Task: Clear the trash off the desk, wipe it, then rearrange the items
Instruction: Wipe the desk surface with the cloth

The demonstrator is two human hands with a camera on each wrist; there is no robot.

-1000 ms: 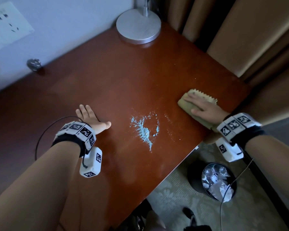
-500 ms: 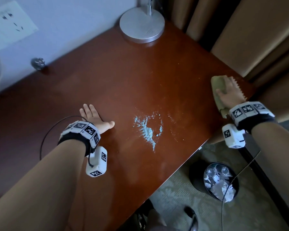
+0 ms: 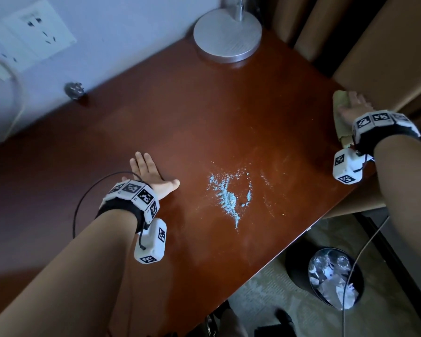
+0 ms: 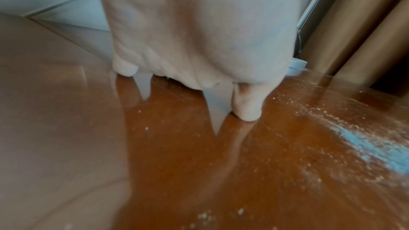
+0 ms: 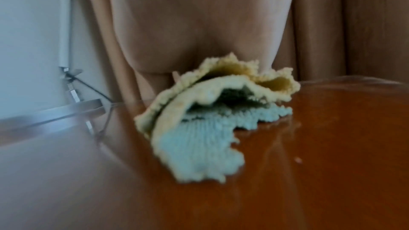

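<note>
A patch of pale blue powder lies in the middle of the red-brown desk. My left hand rests flat on the desk to the left of the powder, fingers straight, holding nothing. The left wrist view shows its fingertips touching the wood, with the powder off to the right. My right hand presses a folded yellow-green cloth flat at the desk's right edge, well clear of the powder. Seen from the right wrist, the cloth lies crumpled under the palm.
A round silver lamp base stands at the back corner. A small metal object sits by the wall below a socket plate. Brown curtains hang on the right. On the floor stands a black bin with crumpled trash.
My right hand has slid the cloth from right of the powder out to the desk's right edge. The left hand has stayed flat in place.
</note>
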